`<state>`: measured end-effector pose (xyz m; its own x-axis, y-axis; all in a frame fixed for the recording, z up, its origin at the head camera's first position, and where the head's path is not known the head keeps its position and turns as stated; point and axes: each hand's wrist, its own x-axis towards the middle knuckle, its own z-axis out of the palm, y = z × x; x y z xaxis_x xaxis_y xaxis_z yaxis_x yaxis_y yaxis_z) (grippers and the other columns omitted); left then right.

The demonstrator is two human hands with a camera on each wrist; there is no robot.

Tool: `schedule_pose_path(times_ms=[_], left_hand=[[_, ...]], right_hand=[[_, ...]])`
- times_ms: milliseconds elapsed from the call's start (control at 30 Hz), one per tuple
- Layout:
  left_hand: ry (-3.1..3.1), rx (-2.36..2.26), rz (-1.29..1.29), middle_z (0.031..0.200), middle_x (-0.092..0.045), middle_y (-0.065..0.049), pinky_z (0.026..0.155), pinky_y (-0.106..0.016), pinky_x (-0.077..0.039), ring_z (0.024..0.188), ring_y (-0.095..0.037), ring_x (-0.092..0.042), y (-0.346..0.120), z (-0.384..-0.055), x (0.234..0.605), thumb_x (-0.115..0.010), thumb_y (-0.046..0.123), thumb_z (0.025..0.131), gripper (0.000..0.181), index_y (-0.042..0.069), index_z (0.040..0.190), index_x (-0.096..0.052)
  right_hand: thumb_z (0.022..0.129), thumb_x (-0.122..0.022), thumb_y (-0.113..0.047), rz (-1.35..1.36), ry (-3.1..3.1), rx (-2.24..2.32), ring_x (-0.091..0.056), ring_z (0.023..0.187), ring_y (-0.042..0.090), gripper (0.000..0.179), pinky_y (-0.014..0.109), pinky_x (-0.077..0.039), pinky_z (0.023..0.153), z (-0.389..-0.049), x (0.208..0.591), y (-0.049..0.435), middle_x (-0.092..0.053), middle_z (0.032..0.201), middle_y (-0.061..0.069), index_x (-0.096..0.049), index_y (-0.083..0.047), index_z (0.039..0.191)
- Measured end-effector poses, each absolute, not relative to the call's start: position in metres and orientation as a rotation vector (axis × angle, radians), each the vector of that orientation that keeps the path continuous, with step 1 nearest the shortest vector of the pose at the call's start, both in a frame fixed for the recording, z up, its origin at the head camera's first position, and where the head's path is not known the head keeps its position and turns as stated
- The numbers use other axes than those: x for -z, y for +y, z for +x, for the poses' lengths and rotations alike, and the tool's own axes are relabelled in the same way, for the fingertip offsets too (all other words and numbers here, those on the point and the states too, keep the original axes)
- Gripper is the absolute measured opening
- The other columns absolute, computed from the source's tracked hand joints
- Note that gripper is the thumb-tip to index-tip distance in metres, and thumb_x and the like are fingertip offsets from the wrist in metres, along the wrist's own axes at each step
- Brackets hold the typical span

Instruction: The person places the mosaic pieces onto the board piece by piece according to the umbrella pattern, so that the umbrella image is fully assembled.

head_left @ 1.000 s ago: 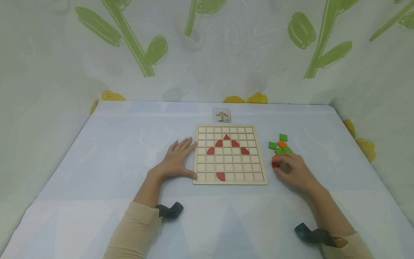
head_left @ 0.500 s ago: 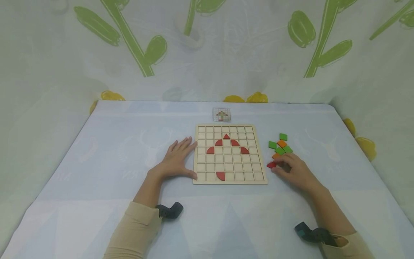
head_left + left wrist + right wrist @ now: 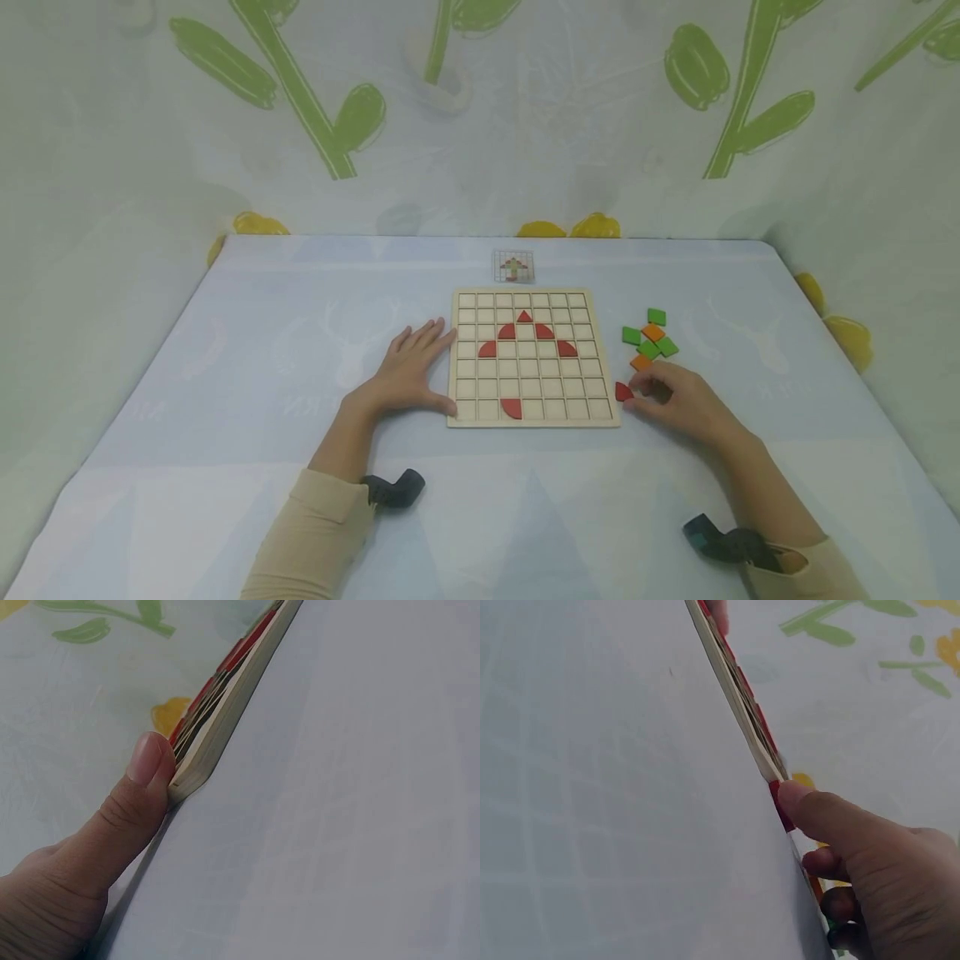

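A square wooden grid board (image 3: 529, 367) lies on the table. Several red quarter-circle pieces (image 3: 512, 408) and one red triangle (image 3: 524, 317) sit in its cells. My left hand (image 3: 408, 371) is spread at the board's left side, its fingers and thumb touching the edge; in the left wrist view the thumb (image 3: 124, 814) lies against a corner. Just right of the board, my right hand (image 3: 678, 402) pinches a red quarter-circle piece (image 3: 623, 392) between thumb and fingers. In the right wrist view that red piece (image 3: 781, 806) is partly hidden behind the thumb, close to the board's corner.
Beyond the right hand lies a loose cluster of green square tiles (image 3: 657, 317) and orange square tiles (image 3: 654, 332). A small pattern card (image 3: 513, 266) rests behind the board. The table's far edge meets a leaf-printed backdrop (image 3: 570, 125).
My right hand has drawn the red piece left, away from the tile cluster and toward the board, turning it on the way. The left hand has stayed in place.
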<state>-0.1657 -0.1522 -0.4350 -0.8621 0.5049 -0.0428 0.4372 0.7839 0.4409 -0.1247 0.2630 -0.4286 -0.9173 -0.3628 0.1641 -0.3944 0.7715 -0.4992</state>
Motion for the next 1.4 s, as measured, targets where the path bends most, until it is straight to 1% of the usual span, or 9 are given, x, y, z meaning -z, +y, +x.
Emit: schedule_pose_path(times_ms=[167,367,533,767,933,1067,1167,1267,1400], left_hand=[[2.814,-0.635,0.743,0.159,-0.011,-0.013,0.117,-0.048,0.001,0.147,-0.028,-0.006,-0.152,-0.166,0.435,-0.079,0.062,0.058,0.120,0.010,0.151,-0.022],[2.820,-0.634,0.742,0.158,-0.012,-0.013,0.117,-0.048,0.000,0.147,-0.027,-0.006,-0.153,-0.166,0.435,-0.079,0.062,0.058,0.120,0.010,0.151,-0.023],[2.823,-0.641,0.743,0.158,-0.012,-0.013,0.117,-0.048,0.000,0.147,-0.027,-0.006,-0.153,-0.167,0.436,-0.079,0.061,0.058,0.120,0.010,0.151,-0.023],[2.821,-0.647,0.754,0.158,-0.013,-0.014,0.117,-0.049,0.000,0.146,-0.028,-0.007,-0.152,-0.167,0.437,-0.080,0.061,0.058,0.119,0.009,0.150,-0.024],[2.819,-0.640,0.751,0.158,-0.012,-0.013,0.117,-0.048,0.000,0.146,-0.027,-0.007,-0.152,-0.167,0.437,-0.079,0.062,0.058,0.120,0.010,0.151,-0.023],[2.821,-0.635,0.752,0.158,-0.013,-0.014,0.117,-0.048,0.000,0.146,-0.028,-0.007,-0.152,-0.167,0.436,-0.079,0.062,0.058,0.120,0.009,0.151,-0.023],[2.823,-0.629,0.751,0.158,-0.012,-0.014,0.117,-0.048,0.000,0.146,-0.029,-0.007,-0.152,-0.167,0.435,-0.079,0.062,0.058,0.120,0.009,0.151,-0.023],[2.822,-0.624,0.744,0.158,-0.012,-0.013,0.117,-0.048,0.001,0.146,-0.028,-0.006,-0.153,-0.167,0.436,-0.079,0.062,0.058,0.120,0.010,0.151,-0.023],[2.821,-0.634,0.746,0.158,-0.012,-0.013,0.117,-0.047,0.001,0.147,-0.027,-0.006,-0.153,-0.168,0.436,-0.079,0.062,0.058,0.121,0.010,0.151,-0.023]], right_hand=[[0.076,-0.077,-0.010,0.779,-2.846,-0.775,-0.048,0.082,0.006,0.034,0.022,-0.046,0.070,-0.126,0.429,0.262,-0.061,0.093,-0.007,-0.069,-0.014,0.108],[0.078,-0.073,-0.004,0.842,-2.866,-0.791,-0.044,0.075,0.006,0.033,0.020,-0.041,0.061,-0.128,0.427,0.260,-0.061,0.092,-0.005,-0.071,-0.013,0.109],[0.080,-0.073,-0.005,0.759,-2.945,-0.865,-0.052,0.082,0.008,0.028,0.021,-0.050,0.071,-0.128,0.422,0.261,-0.065,0.097,-0.002,-0.070,-0.010,0.107],[0.080,-0.073,-0.008,0.701,-3.088,-0.899,-0.050,0.083,0.012,0.033,0.020,-0.048,0.069,-0.125,0.413,0.266,-0.064,0.098,0.000,-0.068,-0.004,0.113],[0.080,-0.075,-0.010,0.664,-3.042,-0.915,-0.052,0.083,0.010,0.024,0.020,-0.049,0.072,-0.124,0.417,0.266,-0.065,0.094,-0.002,-0.069,-0.009,0.103],[0.077,-0.078,-0.012,0.684,-2.980,-0.934,-0.052,0.088,0.009,0.025,0.017,-0.049,0.076,-0.124,0.423,0.263,-0.064,0.096,-0.004,-0.070,-0.014,0.101],[0.076,-0.079,-0.012,0.729,-2.949,-0.909,-0.054,0.096,0.014,0.027,0.018,-0.049,0.081,-0.124,0.425,0.261,-0.064,0.101,-0.003,-0.070,-0.017,0.101],[0.075,-0.079,-0.012,0.791,-2.893,-0.857,-0.056,0.099,0.019,0.025,0.021,-0.048,0.085,-0.125,0.427,0.259,-0.064,0.099,-0.004,-0.071,-0.019,0.098],[0.073,-0.080,-0.008,0.850,-2.802,-0.842,-0.057,0.091,0.014,0.024,0.017,-0.048,0.082,-0.126,0.431,0.260,-0.063,0.093,-0.009,-0.071,-0.020,0.092]])
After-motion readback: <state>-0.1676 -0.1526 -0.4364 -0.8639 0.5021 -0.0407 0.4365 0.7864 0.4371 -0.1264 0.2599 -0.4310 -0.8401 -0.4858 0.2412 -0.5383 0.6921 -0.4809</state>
